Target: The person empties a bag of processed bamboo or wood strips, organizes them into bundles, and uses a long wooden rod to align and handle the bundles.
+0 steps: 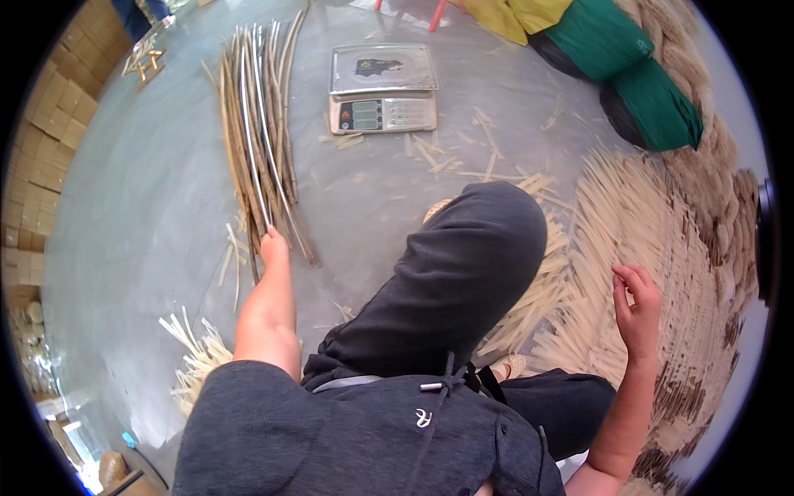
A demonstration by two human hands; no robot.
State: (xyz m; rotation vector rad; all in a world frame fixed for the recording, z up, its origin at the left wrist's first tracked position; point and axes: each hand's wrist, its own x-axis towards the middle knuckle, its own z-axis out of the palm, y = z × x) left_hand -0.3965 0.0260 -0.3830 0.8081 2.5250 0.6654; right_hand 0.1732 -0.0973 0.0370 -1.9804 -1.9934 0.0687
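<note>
My left hand [273,245] reaches forward to the near end of a bundle of long thin brown sticks [251,124] on the floor, its fingers on a slender rod of lighter, shiny look [253,142]. How firmly the fingers close on it is too small to tell. Off to the right, my right hand [634,294] hangs in the air with bent fingers, thumb and forefinger apart and nothing seen between them. Below and beside it lies a broad heap of pale flat strips [595,248].
A digital scale [384,115] stands ahead on the grey floor, with loose pale strips [434,158] near it. Green wrapped bundles [648,105] lie at the upper right. Stacked cartons [43,136] line the left. Another person's legs [133,18] show at the upper left, near a small wooden stool [151,65].
</note>
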